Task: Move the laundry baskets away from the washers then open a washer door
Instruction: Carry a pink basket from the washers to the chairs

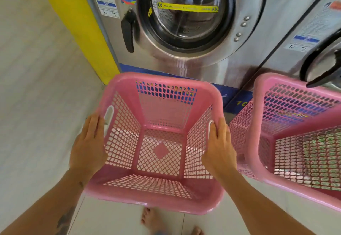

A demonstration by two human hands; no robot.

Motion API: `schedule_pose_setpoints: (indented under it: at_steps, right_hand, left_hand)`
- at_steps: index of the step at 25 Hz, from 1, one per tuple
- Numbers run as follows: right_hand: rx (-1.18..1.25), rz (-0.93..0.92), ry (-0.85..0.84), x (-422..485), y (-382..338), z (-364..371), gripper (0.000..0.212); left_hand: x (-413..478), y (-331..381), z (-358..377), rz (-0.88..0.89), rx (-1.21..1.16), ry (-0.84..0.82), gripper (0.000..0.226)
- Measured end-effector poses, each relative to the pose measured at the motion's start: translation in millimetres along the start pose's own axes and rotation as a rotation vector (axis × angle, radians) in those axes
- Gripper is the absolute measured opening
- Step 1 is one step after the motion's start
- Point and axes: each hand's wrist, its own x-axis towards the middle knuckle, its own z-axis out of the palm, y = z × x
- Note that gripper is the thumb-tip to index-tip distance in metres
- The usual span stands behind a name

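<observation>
Pressing the pink basket (pixel 158 77) between them, left hand (pixel 88 146) and right hand (pixel 220 147) lie straight-fingered.

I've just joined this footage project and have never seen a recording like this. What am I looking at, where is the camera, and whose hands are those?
No machine does the work here. A person wears one wide-angle camera on the head, looking forward and down, so you see their own arms. The left hand and right hand lie against the two sides of an empty pink basket, near its handle slots. Whether it is lifted off the floor I cannot tell. A second pink basket stands just to its right. Behind them are steel front-loading washers: washer 1, its round door shut, with a black handle at the left, and part of another washer. Below, on the tiled floor, are the person's bare feet.
</observation>
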Motion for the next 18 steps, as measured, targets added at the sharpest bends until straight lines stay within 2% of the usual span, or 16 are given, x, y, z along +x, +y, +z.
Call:
schedule_pose_setpoints:
  at_steps: [3,6,11,14,18]
  right_hand:
    - [-0.001,-0.091,-0.029,-34.1,-11.6,-1.4,0.073]
    - [0.004,-0.166,-0.103,-58.8,-32.1,1.8,0.076]
    - [-0.082,-0.229,-0.243,-74.1,-71.7,44.5,0.078]
    - [-0.130,-0.322,-0.258,-74.4,-85.8,87.2,0.085]
    - [-0.078,-0.283,-0.214,-89.0,-86.8,132.7,0.086]
  left_hand:
    - [-53.5,-19.3,-15.6,-0.055,-0.015,-0.052,0.102]
    - [-108.4,-42.8,-23.2,-0.199,-0.051,-0.109,0.101]
    - [-160.6,-87.3,14.2,-0.258,-0.045,-0.245,0.101]
    - [-174.1,-109.0,48.8,-0.274,-0.057,-0.238,0.098]
    - [-182.0,-127.2,87.5,-0.241,-0.105,-0.145,0.095]
